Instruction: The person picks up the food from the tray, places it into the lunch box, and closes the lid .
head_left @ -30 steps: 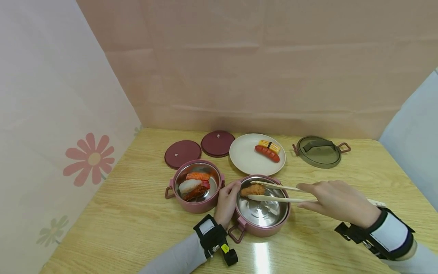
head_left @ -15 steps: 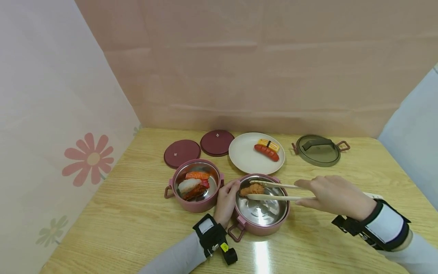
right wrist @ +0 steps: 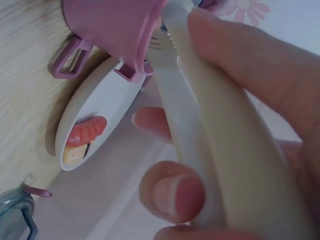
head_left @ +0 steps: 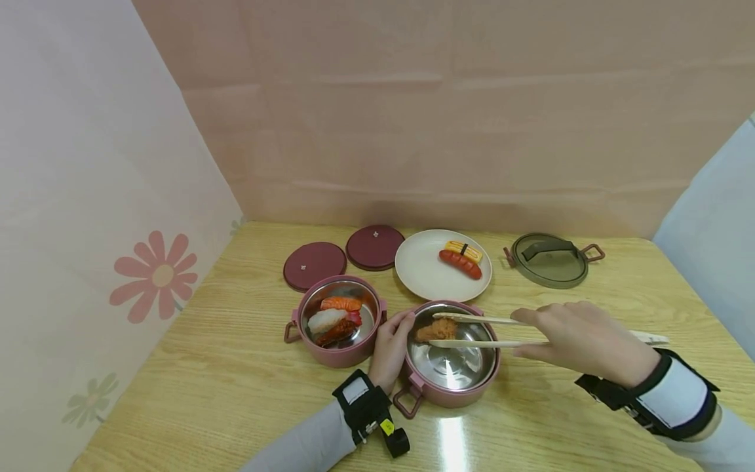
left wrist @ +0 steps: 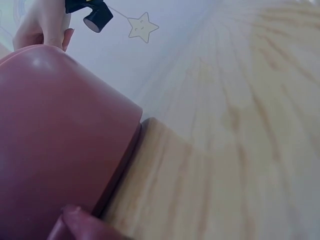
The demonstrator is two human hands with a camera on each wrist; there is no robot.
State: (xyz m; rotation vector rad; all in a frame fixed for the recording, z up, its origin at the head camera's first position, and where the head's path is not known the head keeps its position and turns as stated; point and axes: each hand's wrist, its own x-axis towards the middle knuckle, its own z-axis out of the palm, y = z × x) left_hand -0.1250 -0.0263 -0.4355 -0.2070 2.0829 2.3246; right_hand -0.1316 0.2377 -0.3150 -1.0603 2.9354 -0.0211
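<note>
My left hand (head_left: 391, 347) holds the left rim of the right-hand pink pot (head_left: 451, 396), fingertips at its edge. Inside this steel-lined pot lies a fried chicken drumstick (head_left: 435, 330), toward the back left. My right hand (head_left: 584, 341) grips cream tongs (head_left: 495, 343), thumb on one arm and fingers on the other. Their arms reach over the pot's right rim, with the tips on either side of the drumstick. In the right wrist view, the tongs (right wrist: 220, 115) run between thumb and fingers. The left wrist view shows the pot's outer wall (left wrist: 65, 130) and, beyond it, my right hand.
Just left stands a second pink pot (head_left: 339, 357) with several food pieces (head_left: 336, 321) inside. Behind are two maroon lids (head_left: 315, 265), a white plate (head_left: 421, 269) with a red sausage (head_left: 460, 264) and yellow piece (head_left: 463, 251), and a green lid (head_left: 551, 265) at back right.
The tong tips have spread slightly, the nearer one moving a little toward the person. The drumstick has shifted slightly right. My left hand stays on the pot rim.
</note>
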